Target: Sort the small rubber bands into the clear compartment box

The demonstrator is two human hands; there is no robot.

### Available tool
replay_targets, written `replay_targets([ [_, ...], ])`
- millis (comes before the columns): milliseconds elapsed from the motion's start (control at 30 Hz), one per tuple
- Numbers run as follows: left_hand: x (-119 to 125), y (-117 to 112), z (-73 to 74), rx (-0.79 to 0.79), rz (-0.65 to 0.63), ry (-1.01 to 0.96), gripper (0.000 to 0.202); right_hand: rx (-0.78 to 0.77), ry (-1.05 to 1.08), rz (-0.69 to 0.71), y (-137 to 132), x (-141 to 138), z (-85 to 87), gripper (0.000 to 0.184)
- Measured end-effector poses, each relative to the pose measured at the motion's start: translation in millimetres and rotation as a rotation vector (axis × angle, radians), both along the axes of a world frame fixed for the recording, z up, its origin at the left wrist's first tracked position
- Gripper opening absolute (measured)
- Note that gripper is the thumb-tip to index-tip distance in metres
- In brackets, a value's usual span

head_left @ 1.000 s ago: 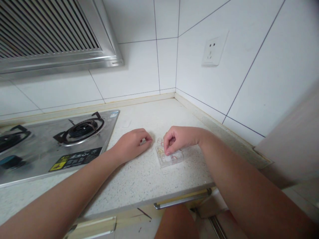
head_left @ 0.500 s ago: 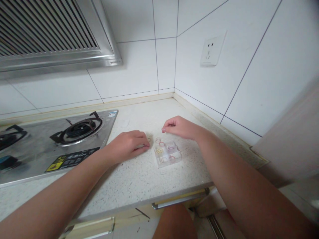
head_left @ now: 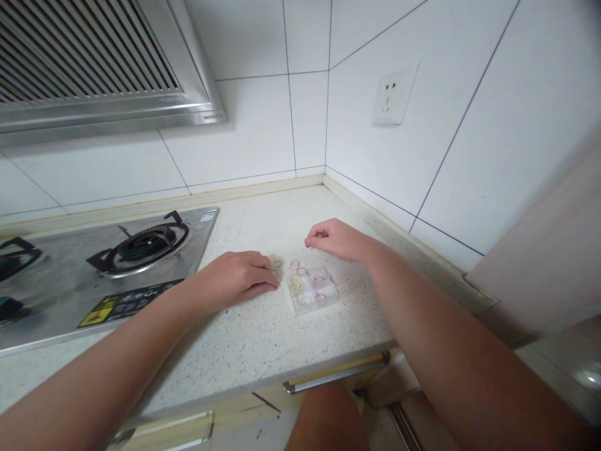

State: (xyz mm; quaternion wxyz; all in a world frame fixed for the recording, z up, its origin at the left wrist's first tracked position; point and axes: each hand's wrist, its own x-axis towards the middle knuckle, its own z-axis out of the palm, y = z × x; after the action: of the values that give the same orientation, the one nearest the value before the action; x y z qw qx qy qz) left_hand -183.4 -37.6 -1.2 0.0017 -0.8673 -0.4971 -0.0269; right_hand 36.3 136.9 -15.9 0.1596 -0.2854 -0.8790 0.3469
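Observation:
A small clear divided box [head_left: 312, 293] lies on the counter between my hands. Thin coloured loops, which look like small rubber bands, sit in its compartments: yellow ones [head_left: 297, 285] at the left, pinkish ones elsewhere. Two reddish loops [head_left: 295, 265] are at its far edge, and a tan loop [head_left: 277, 264] is by my left fingers. My left hand [head_left: 241, 277] rests left of the box, fingers curled and tips together on the counter; anything in them is hidden. Beyond the box, my right hand [head_left: 334, 239] is closed in a pinch, its contents too small to make out.
A gas hob [head_left: 141, 263] with black pan supports is set into the counter [head_left: 263, 351] at the left. Above it hangs a metal range hood [head_left: 197, 94]. Tiled walls meet behind, with a socket [head_left: 389, 94] on the right one. A drawer handle [head_left: 335, 374] juts out below the front edge.
The view has shifted slightly. My left fingertips have drawn a little away from the box and lower. My right hand stays pinched in nearly the same place.

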Motion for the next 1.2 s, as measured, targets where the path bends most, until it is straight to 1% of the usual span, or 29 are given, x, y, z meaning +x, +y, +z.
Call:
replay_targets([
  [267, 7.4, -3.5, 2.8, -0.007, -0.013, -0.022, 0.016, 0.019, -0.029, -0.006, -0.8, 1.3, 0.1, 0.039],
  [433, 9.0, -3.8, 0.5, 0.035, -0.025, -0.043, 0.013, 0.022, -0.045, 0.005, 0.0, 1.1, -0.9, 0.039],
  [567, 10.6, -4.8, 0.0, 0.061, 0.0, -0.071, 0.011, 0.019, -0.044, 0.009, 1.4, 1.2, -1.7, 0.04],
  [767, 15.3, -6.8, 1.7, 0.036, 0.033, -0.109, 0.008, 0.03, -0.06, 0.009, 2.4, 0.4, -3.1, 0.04],
  [1067, 19.1, -10.2, 5.6, 0.042, 0.048, -0.182, 0.01, 0.029, -0.056, 0.022, 4.0, 1.0, -4.4, 0.04],
  [1200, 19.5, -10.7, 6.1, 0.042, 0.042, -0.202, 0.007, 0.025, -0.056, 0.025, 3.5, 0.6, -3.3, 0.038],
])
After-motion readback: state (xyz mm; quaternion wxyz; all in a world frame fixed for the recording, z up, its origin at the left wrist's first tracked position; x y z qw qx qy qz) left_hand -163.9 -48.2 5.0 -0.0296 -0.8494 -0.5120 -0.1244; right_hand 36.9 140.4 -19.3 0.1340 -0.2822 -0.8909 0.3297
